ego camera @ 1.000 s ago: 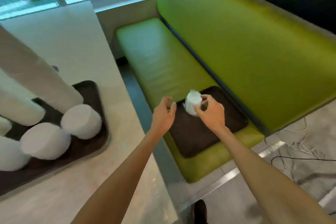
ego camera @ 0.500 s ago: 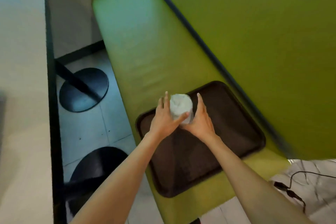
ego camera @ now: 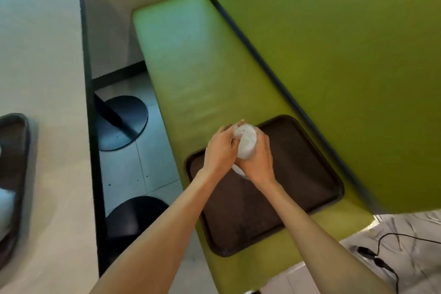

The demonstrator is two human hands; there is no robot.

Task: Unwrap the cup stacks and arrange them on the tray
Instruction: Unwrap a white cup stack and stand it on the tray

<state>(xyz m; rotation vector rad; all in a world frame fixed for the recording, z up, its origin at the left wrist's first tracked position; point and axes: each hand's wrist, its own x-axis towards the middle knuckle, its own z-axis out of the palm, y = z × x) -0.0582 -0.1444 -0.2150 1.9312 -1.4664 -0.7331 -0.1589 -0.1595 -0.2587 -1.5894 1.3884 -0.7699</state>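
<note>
The left hand [ego camera: 218, 150] and right hand [ego camera: 259, 160] curl their fingers round the wrapped cup stack [ego camera: 247, 144], gripping it between them above the dark tray [ego camera: 298, 174] on the green seat [ego camera: 191, 59]. Its long axis stands roughly upright, with the top end leaning slightly away from the person.

Head-worn camera looks steeply down, close above the tray [ego camera: 274, 210].

Cream tabletop [ego camera: 43, 79] at left; beside it two black round table bases [ego camera: 121, 122] on grey floor tiles [ego camera: 152, 169] — a green upholstered booth seat [ego camera: 191, 55] to their right, black cable [ego camera: 379, 262] lower right.
</note>
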